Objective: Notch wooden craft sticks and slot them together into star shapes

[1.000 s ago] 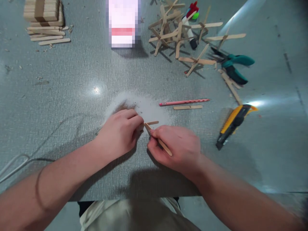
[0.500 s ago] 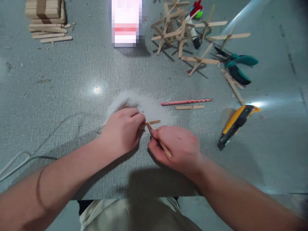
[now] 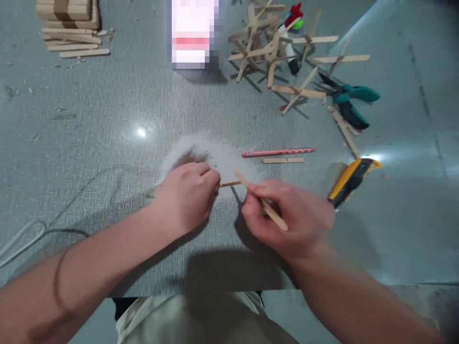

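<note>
Near the middle of the table, my left hand [image 3: 188, 198] is closed on a thin wooden stick [image 3: 229, 184] that sticks out to the right of its fingers. My right hand [image 3: 287, 215] pinches another wooden stick [image 3: 275, 216], slanted from upper left to lower right. Its upper tip is by the free end of the first stick; whether they touch I cannot tell. White powder [image 3: 229, 160] lies on the table around my left hand. Just beyond my right hand are a pink pencil [image 3: 279, 152] and a loose stick [image 3: 283, 160].
Joined stick crosses [image 3: 251, 52] stand at the back, near green-handled pliers [image 3: 347, 102]. A yellow and black cutter [image 3: 353, 181] lies right of my right hand, partly covered by it. Stacked sticks [image 3: 66, 12] are at the back left; a pixelated object [image 3: 191, 33] stands at the back middle.
My right hand has moved right with its stick, away from my left fingers, and now overlaps the cutter's lower end. My left hand has barely moved. The view has shifted slightly.
</note>
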Action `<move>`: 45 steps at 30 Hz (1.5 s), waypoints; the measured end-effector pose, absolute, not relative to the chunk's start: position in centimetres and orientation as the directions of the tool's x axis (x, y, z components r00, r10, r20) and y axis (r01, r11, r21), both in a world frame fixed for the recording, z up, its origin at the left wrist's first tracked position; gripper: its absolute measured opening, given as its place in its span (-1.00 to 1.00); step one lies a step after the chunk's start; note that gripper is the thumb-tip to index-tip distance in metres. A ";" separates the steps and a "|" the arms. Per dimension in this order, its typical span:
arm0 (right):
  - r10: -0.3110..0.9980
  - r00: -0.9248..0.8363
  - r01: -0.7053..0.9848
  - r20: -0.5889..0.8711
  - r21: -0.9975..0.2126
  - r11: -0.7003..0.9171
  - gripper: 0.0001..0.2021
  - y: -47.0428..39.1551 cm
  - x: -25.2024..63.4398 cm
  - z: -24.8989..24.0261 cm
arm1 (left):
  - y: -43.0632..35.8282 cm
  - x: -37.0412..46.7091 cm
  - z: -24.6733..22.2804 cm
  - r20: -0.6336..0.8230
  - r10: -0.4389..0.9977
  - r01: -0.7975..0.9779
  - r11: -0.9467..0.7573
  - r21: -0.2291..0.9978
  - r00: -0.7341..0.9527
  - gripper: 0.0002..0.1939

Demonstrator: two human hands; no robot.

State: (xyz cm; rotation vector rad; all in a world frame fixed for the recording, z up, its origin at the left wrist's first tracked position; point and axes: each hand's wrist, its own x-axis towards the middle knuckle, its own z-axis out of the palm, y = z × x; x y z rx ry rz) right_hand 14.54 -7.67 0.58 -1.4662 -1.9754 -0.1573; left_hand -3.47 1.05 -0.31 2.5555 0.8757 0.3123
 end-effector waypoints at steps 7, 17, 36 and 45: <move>0.919 -0.124 0.801 0.374 -0.509 0.315 -0.82 -6.3 16.2 0.7 | 1.2 -3.9 0.0 0.089 0.608 0.493 -0.712 0.500 0.789 -0.80; 0.948 -0.191 0.770 0.253 -0.560 0.305 -0.89 -5.9 17.1 1.2 | 1.8 -5.3 0.7 0.076 0.566 0.464 -0.738 0.490 0.821 -0.81; 0.951 -0.288 0.764 0.117 -0.570 0.301 -0.88 -6.0 16.6 0.7 | 2.1 -5.5 0.3 0.186 0.420 0.339 -0.873 0.352 0.888 -0.80; 0.956 -0.286 0.773 0.071 -0.573 0.273 -0.86 -6.0 16.5 0.8 | 2.1 -5.6 0.0 0.200 0.473 0.379 -0.846 0.375 0.858 -0.85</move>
